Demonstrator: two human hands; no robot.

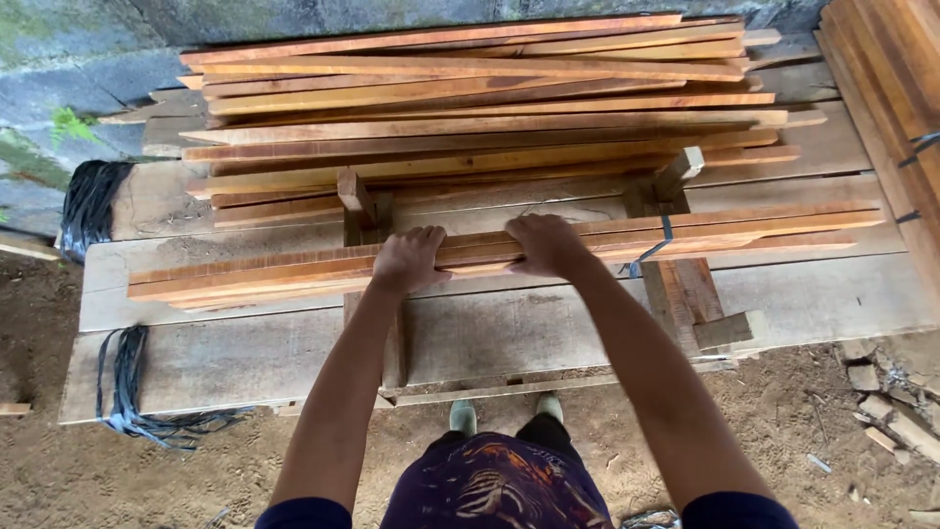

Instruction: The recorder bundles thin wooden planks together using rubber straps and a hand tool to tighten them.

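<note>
A bundle of long thin wooden slats (744, 231) lies crosswise on a rough plank bench (548, 328) in front of me. My left hand (409, 259) grips the bundle's near edge, fingers curled over the top. My right hand (544, 243) holds the same bundle a little to the right. A dark strap (658, 245) wraps around the bundle to the right of my right hand. Upright wooden pegs (354, 196) stand behind the bundle and hold it in place.
A large loose stack of similar slats (490, 108) lies behind the bundle. More planks (891, 78) lean at the right edge. Black strapping (127, 392) hangs off the bench at the left. Dirt floor with wood scraps (886, 411) lies at the right. A stone wall (59, 59) stands behind.
</note>
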